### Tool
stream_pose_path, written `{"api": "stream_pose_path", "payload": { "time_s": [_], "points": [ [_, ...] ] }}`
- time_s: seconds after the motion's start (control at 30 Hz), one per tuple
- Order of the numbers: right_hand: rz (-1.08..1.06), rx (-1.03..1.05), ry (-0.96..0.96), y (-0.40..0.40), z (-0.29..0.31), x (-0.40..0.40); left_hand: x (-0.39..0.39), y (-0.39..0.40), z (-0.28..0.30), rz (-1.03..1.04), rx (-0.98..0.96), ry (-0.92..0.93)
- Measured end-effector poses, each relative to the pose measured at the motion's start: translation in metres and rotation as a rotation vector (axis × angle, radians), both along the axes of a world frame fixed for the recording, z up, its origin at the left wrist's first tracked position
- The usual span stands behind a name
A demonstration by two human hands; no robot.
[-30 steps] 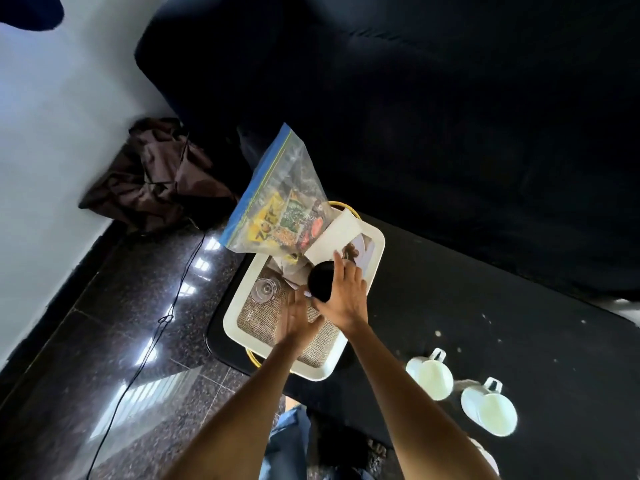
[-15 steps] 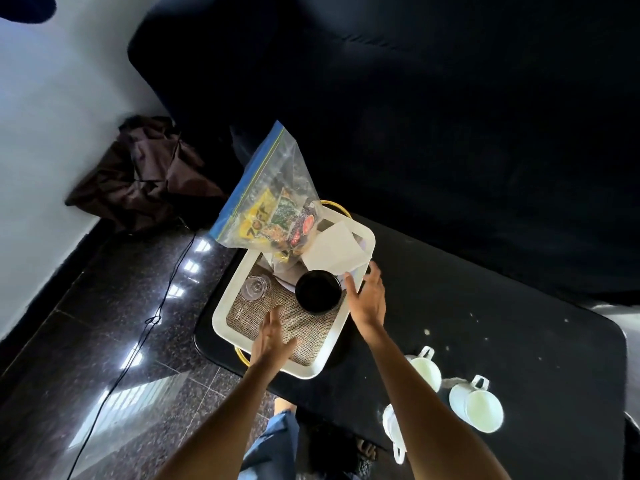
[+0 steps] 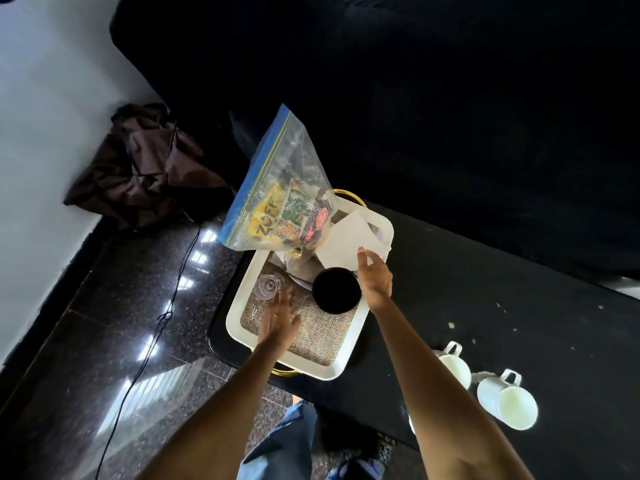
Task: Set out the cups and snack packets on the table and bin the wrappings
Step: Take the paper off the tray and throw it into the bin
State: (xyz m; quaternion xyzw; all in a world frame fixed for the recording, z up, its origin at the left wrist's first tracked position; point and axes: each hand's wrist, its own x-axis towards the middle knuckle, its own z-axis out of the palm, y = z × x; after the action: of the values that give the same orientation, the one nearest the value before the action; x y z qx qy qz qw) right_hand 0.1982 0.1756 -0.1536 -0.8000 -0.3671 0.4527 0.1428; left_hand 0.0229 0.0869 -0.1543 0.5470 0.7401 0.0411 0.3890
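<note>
Hovering open and empty, fingers spread, right hand [image 3: 375,282] over the right rim of the white rectangular tray with burlap lining [image 3: 356,341], fingertips reaching onto the white paper sheet [image 3: 341,242] at the tray's far end. Just left of that hand, touching or nearly so: round black cup [image 3: 336,289], mouth up, standing on the burlap. Left hand [image 3: 278,322] likewise open and holding nothing, palm angled inward over the tray's near half, with a small clear glass [image 3: 266,287] just beyond its fingertips. Farther out, leaning up from the tray's far-left corner: clear zip-top bag with blue seal, full of coloured snack packets [image 3: 282,199], long axis running away and to the left. Nearer the right hand, judging by position: black cup. Well apart on the black table [image 3: 485,296], at the right: white handled mugs [image 3: 505,400], already set out.
</note>
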Motion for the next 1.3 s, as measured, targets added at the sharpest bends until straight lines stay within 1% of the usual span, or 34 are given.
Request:
{"api": "stream_pose_path", "payload": {
  "time_s": [0.07,0.13,0.23,0.27,0.33,0.4,0.43,0.5,0.57,0.6,0.67,0.73,0.77,0.8,0.83,0.87,0.93,0.97,1.0,1.03,1.1,1.17,1.23,1.3],
  "points": [
    [-0.048,0.000,0.067,0.004,-0.001,0.002,-0.001,0.002,0.001,-0.008,-0.004,0.003],
    [-0.151,0.065,0.096,0.005,0.005,0.006,-0.003,0.003,0.004,-0.011,0.013,0.020],
    [-0.247,0.247,0.034,0.005,0.026,0.014,-0.005,0.005,0.010,0.059,0.043,0.013],
    [-0.254,0.309,0.024,0.006,0.034,0.017,-0.005,0.006,0.013,0.086,0.053,0.003],
    [-0.232,0.380,0.062,0.007,0.050,0.024,-0.002,0.007,0.023,0.112,0.081,-0.007],
    [-0.207,0.373,0.135,0.010,0.066,0.030,0.005,0.009,0.035,0.152,0.106,-0.036],
    [-0.206,0.358,0.189,0.010,0.075,0.032,0.010,0.010,0.045,0.203,0.112,-0.080],
    [-0.174,0.314,0.336,0.010,0.099,0.031,0.021,0.012,0.064,0.331,0.124,-0.204],
    [-0.053,0.244,0.494,0.009,0.124,0.025,0.029,0.015,0.082,0.433,0.140,-0.346],
    [0.028,0.198,0.563,0.007,0.136,0.022,0.031,0.016,0.090,0.498,0.121,-0.438],
    [0.152,0.105,0.687,-0.001,0.152,0.016,0.030,0.015,0.106,0.672,-0.010,-0.682],
    [0.228,0.041,0.726,-0.011,0.160,0.010,0.022,0.012,0.115,0.821,-0.196,-1.015],
    [0.262,0.029,0.697,-0.018,0.160,0.007,0.018,0.008,0.117,0.839,-0.237,-1.141],
    [0.293,0.030,0.661,-0.025,0.158,0.002,0.015,0.004,0.117,0.844,-0.241,-1.179],
    [0.317,0.044,0.605,-0.033,0.154,-0.003,0.013,0.000,0.115,0.850,-0.228,-1.136],
    [0.321,0.087,0.507,-0.042,0.148,-0.008,0.012,-0.004,0.110,0.865,-0.199,-1.024],
    [0.287,0.238,0.201,-0.055,0.133,-0.009,0.008,-0.010,0.098,0.930,-0.105,-0.696],
    [0.275,0.304,0.044,-0.057,0.127,-0.006,0.007,-0.012,0.093,0.943,-0.068,-0.537],
    [0.286,0.340,-0.065,-0.059,0.121,-0.003,0.005,-0.013,0.091,0.920,-0.045,-0.413],
    [0.323,0.340,-0.113,-0.062,0.114,-0.002,0.001,-0.016,0.091,0.889,-0.029,-0.329],
    [0.489,0.279,-0.179,-0.071,0.106,0.001,0.000,-0.025,0.098,0.804,0.000,-0.249],
    [0.662,0.144,-0.207,-0.067,0.058,-0.032,-0.028,-0.025,0.068,0.773,-0.052,-0.106],
    [0.702,0.153,-0.231,-0.075,0.053,-0.028,-0.026,-0.036,0.064,0.693,-0.054,-0.082],
    [0.655,0.209,-0.245,-0.072,0.050,-0.024,-0.020,-0.037,0.064,0.614,-0.062,-0.099]
  ]
}}
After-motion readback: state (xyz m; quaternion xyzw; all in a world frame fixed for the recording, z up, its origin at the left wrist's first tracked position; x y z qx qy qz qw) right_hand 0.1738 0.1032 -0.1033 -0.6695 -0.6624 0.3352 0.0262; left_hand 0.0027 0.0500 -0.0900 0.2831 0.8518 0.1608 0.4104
